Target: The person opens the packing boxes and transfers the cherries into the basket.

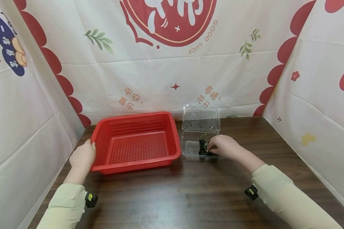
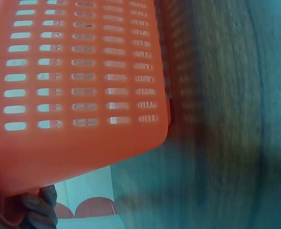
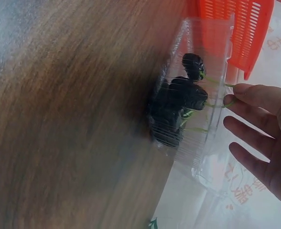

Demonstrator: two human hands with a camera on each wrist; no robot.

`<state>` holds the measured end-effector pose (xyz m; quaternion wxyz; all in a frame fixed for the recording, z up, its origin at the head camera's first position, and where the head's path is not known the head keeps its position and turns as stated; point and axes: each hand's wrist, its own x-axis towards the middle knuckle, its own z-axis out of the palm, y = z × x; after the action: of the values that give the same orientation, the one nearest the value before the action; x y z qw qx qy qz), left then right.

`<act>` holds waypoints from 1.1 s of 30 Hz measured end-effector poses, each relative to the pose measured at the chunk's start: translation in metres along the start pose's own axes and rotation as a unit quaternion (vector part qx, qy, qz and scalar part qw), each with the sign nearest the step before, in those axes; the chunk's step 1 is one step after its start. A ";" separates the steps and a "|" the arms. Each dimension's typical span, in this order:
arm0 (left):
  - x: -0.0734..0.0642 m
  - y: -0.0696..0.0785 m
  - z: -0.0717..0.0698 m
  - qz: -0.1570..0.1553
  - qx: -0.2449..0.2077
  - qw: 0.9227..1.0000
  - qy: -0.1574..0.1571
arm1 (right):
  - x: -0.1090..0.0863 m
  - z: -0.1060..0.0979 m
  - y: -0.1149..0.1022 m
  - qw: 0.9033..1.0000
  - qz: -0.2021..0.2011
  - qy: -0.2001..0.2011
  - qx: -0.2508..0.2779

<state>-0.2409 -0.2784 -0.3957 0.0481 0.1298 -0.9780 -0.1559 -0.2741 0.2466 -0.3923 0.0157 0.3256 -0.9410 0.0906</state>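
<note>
My left hand (image 1: 83, 155) grips the left rim of a red plastic basket (image 1: 143, 163). The left wrist view shows the basket's slotted side wall (image 2: 83, 143), with the fingers (image 2: 41, 210) curled at its rim. My right hand (image 1: 225, 146) is over a clear plastic box (image 1: 190, 148) with its lid raised. Its thumb and forefinger pinch the thin green stem (image 3: 217, 82) of a glossy black fruit (image 3: 193, 66), and the other fingers are spread apart. More black fruits (image 3: 171, 102) with green stems lie bunched in the box.
The clear lid (image 1: 201, 118) leans up at the back, against a printed white cloth (image 1: 160, 73). Similar cloth hangs along both sides. The basket stands left of the box on a dark wooden table (image 1: 166, 197), and nothing lies inside it.
</note>
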 end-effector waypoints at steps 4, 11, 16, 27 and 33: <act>0.000 0.003 0.002 -0.002 -0.010 1.000 -0.006 | 0.000 -0.004 0.000 1.000 0.005 0.010 -0.004; -0.001 0.006 0.005 -0.001 -0.018 1.000 -0.006 | 0.001 -0.012 -0.003 1.000 0.014 0.025 0.004; -0.001 0.009 0.007 -0.001 -0.018 1.000 -0.009 | 0.000 -0.018 -0.004 0.998 0.027 0.048 0.027; -0.004 0.018 0.012 0.013 -0.014 1.000 -0.018 | 0.012 -0.031 -0.014 0.981 0.042 0.185 0.047; -0.004 0.019 0.013 0.012 -0.016 1.000 -0.018 | 0.025 -0.037 -0.025 0.970 0.030 0.232 0.067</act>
<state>-0.2430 -0.2556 -0.4023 0.0346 0.1142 -0.9776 -0.1733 -0.2792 0.2193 -0.3493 0.2092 0.2679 -0.9127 0.2267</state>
